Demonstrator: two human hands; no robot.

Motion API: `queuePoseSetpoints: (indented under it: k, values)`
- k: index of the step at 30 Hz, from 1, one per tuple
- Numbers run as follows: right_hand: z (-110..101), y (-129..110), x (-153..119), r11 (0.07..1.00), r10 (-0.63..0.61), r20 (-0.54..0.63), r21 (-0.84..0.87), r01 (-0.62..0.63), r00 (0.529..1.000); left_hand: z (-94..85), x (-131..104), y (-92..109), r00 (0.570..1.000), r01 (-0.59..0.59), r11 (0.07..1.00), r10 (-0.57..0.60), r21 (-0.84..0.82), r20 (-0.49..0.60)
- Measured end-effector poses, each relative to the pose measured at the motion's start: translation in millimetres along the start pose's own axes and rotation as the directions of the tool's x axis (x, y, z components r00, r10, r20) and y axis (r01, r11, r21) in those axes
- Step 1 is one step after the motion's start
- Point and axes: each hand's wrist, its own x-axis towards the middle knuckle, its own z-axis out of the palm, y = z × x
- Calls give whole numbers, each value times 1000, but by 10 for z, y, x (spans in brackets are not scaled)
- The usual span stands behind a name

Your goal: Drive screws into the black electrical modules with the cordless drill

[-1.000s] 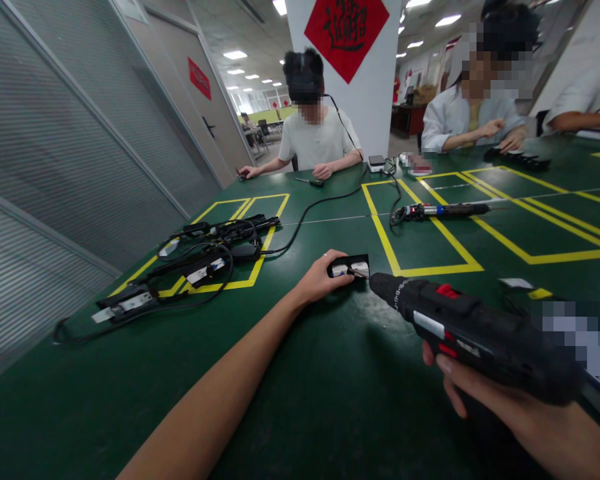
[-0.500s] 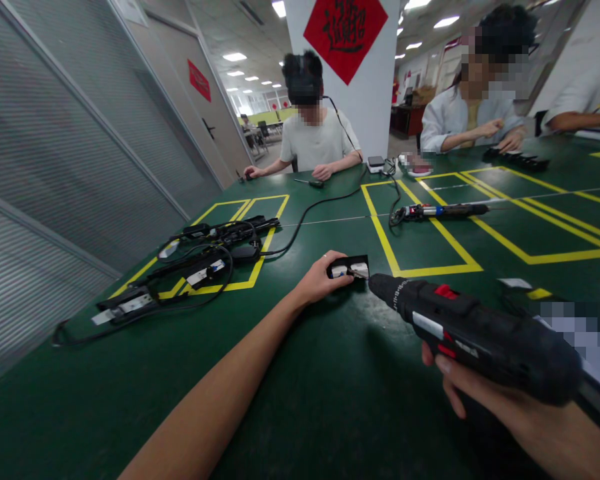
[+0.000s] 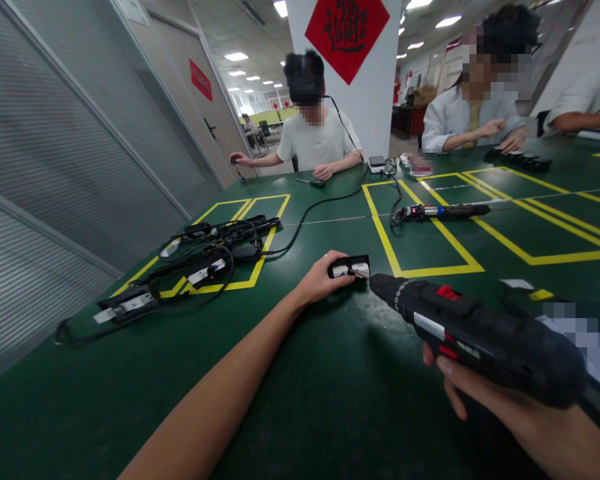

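My left hand grips the left end of a small black case with white parts inside, holding it on the green table. In my right hand is a black cordless drill with red switches, its fingers wrapped round the handle. The drill's chuck points left at the case, and its thin bit reaches the case's right end. Whether the bit touches a screw is too small to make out.
Black devices with cables lie at the left, partly over yellow tape. An electric screwdriver lies beyond the drill. A small screwdriver lies before a person across the table. Another person handles black parts.
The person across the table has raised the hand at the left, lifting a small dark object. My hands, the drill and the case stay almost in place.
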Motion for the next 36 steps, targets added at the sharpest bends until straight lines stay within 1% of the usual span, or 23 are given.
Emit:
queuePoseSetpoints:
  k: [3, 9, 12, 17, 21, 28, 33, 36]
  values:
    - [-41, 83, -29, 997, 56, 95, 41, -60, 994, -1, -2, -5, 1000, -8, 1000, 9, -4, 3]
    - [-62, 156, -9, 989, 103, 158, 89, -118, 982, 3, -6, -1, 1000, -1, 1000, 1, -12, 6]
    - [-76, 157, -10, 990, 101, 147, 78, -113, 984, 5, -6, 0, 1000, 10, 1000, -10, -11, 7]
    - [-84, 192, -52, 993, 120, 155, 3, -121, 981, 6, -4, -4, 1000, 6, 1000, -6, -9, 6]
    - [-64, 203, -51, 994, 104, 155, 27, -109, 982, 5, -7, 2, 1000, 7, 1000, -7, -7, 4]
    - [-72, 130, -29, 992, 101, 131, 57, -109, 986, 4, -8, 4, 1000, 6, 1000, -6, -3, 2]
    - [-76, 205, -49, 995, 95, 137, 23, -99, 986, 8, -2, -18, 1000, 1, 1000, -1, 3, 1]
    - [-75, 273, -61, 993, 118, 138, 4, -120, 983, 9, -2, -17, 1000, 11, 1000, -11, 7, 6]
